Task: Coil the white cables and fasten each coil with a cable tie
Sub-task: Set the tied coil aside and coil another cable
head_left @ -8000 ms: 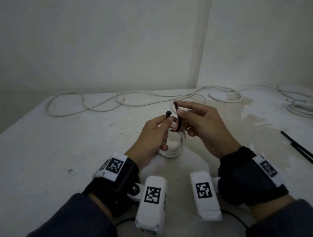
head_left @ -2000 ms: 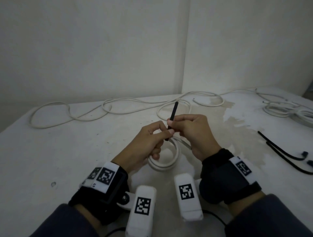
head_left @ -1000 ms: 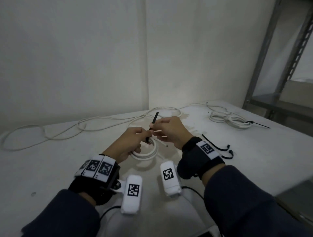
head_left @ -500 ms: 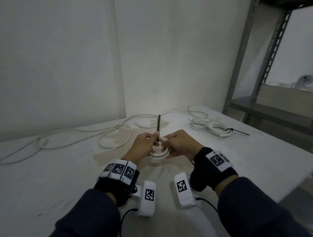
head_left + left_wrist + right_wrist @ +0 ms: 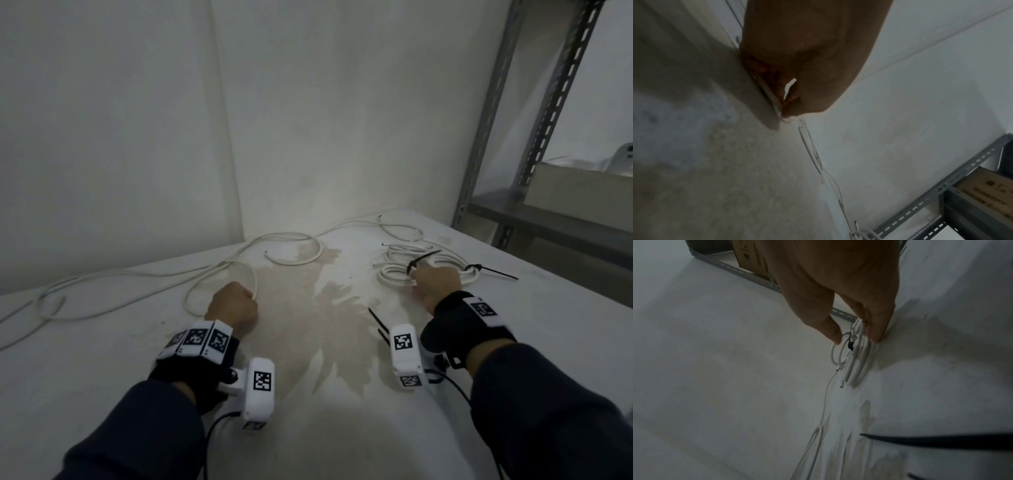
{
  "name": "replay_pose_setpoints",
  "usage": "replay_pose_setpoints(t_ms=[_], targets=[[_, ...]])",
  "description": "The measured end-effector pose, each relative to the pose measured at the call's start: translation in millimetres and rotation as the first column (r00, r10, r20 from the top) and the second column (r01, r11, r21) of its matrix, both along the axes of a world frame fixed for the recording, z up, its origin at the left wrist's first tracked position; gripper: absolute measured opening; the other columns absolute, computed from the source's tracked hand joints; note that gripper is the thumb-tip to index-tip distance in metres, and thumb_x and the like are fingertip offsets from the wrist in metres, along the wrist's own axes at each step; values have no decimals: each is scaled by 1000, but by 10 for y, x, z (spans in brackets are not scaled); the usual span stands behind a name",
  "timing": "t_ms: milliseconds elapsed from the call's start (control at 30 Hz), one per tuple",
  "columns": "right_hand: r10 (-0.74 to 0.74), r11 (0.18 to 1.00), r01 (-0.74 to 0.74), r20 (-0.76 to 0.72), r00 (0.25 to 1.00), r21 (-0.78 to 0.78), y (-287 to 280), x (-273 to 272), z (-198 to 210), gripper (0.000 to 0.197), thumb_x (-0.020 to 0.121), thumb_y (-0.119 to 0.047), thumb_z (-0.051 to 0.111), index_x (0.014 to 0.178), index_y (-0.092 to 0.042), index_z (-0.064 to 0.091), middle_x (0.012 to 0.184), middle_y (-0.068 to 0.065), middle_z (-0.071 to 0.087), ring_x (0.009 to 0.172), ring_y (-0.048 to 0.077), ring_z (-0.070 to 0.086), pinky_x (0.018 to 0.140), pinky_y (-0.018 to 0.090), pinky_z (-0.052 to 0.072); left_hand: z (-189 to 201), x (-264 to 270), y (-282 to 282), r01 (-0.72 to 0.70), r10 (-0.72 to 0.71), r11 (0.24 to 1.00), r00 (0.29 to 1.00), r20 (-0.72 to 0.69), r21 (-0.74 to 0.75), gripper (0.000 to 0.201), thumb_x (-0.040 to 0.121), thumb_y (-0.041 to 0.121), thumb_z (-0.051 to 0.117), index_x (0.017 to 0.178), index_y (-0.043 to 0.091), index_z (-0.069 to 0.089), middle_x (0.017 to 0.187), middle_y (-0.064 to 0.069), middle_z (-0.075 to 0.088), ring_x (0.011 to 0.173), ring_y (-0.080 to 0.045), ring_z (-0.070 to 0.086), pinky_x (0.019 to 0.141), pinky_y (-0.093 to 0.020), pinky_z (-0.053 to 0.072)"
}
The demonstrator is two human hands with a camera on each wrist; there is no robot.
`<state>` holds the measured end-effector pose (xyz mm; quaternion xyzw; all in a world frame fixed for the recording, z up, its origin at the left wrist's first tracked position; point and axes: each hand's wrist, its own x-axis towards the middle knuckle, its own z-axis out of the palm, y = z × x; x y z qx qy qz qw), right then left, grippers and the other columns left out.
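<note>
A loose white cable (image 5: 219,270) lies looped across the back left of the table. My left hand (image 5: 251,296) is curled into a fist and pinches one loop of it (image 5: 772,95) against the tabletop. To the right, a small white coil (image 5: 394,274) bound with a black cable tie (image 5: 421,259) lies on the table. The straight fingers of my right hand (image 5: 416,274) rest on it, and in the right wrist view my thumb (image 5: 832,334) stands apart from this coil (image 5: 857,363). Another tied coil (image 5: 469,272) lies just behind.
Spare black cable ties (image 5: 378,322) lie between my hands, near the right wrist camera. A grey metal shelf (image 5: 486,137) with a cardboard box (image 5: 582,185) stands past the table's right edge. The white table (image 5: 308,428) meets two walls at its far corner.
My right hand has carried the tied coil to the right and set it by the other coil. My left hand left the coil and gripped the loose cable on the left.
</note>
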<state>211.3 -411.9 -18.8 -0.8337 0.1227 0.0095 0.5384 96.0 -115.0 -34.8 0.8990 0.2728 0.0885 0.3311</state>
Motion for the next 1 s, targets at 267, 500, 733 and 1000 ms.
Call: replay_pose_setpoints(t_ms=[267,500,733,1000], targets=[[-132,991,133,40,990,-24,368,-156,224,54,66,-35,63,116,-19,47,123,17,45,109,35,50,88,37,44,213,-121,-121,336,-117,898,804,583,-284,17,95,3,50,104,13,61,91,0,57,82,-14,52,72,-18,44],[788,594,-773,33,615,223,1108,-864,542,18,88,-33,65,102,-21,66,96,4,69,87,18,64,79,31,48,318,-466,-256,675,-474,631,726,499,-383,19,81,-12,65,92,4,65,84,-7,67,81,-16,64,72,-23,53],[896,433,-893,168,411,-124,1456,-1176,527,25,84,2,63,99,-14,76,92,4,73,87,14,62,83,31,48,293,-872,167,367,-300,321,914,273,-873,52,68,32,75,106,0,60,102,-22,68,98,-35,67,94,-45,51],[945,1,-945,-310,108,-328,1747,-1680,534,28,75,-4,74,100,-16,77,78,-16,72,85,2,60,90,24,48,222,-1068,781,190,571,55,799,187,-980,20,100,7,38,81,5,45,66,-3,43,29,-5,38,28,-12,33]])
